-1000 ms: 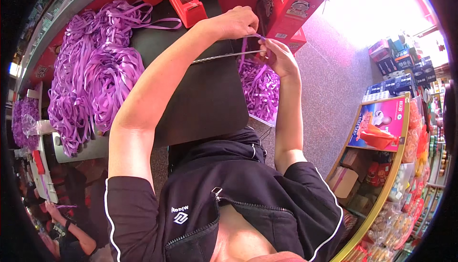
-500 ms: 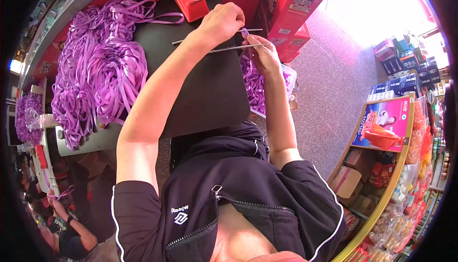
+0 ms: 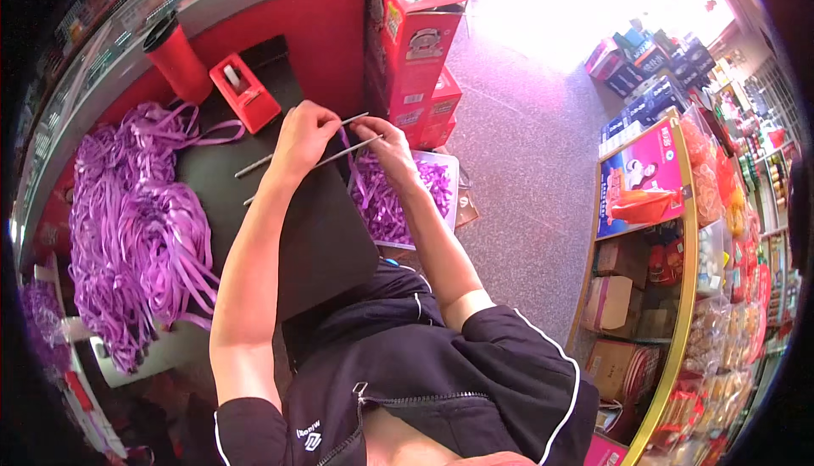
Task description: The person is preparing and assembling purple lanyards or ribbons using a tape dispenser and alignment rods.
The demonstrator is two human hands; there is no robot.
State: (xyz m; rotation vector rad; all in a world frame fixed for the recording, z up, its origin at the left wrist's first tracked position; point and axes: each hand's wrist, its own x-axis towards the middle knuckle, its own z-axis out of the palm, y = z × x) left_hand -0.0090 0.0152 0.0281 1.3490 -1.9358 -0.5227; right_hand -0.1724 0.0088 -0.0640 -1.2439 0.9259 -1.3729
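Observation:
Over the right side of a black tabletop (image 3: 318, 254), two thin metal rods (image 3: 348, 155) point toward my hands. My left hand (image 3: 307, 137) is closed, its fingertips pinched on a purple ribbon (image 3: 344, 137) beside the rods. That ribbon hangs between my hands toward a white bin (image 3: 454, 179) of cut purple ribbon pieces (image 3: 398, 207). My right hand (image 3: 388, 154) is bent closed around the rod ends; what its fingertips pinch is too small to make out. A large heap of purple ribbon (image 3: 136, 212) lies left of my left forearm.
A red tape dispenser (image 3: 246, 97) and a red cup (image 3: 180, 63) stand at the table's back. Red cartons (image 3: 420, 50) are stacked beyond my right hand. Speckled floor (image 3: 509, 169) stretches to the right, up to a gold-edged display cabinet (image 3: 687, 296) with bagged goods.
The whole view has turned, so table, hands and boxes appear farther left and lower. More of the ribbon bin shows. A person at lower left has gone out of view.

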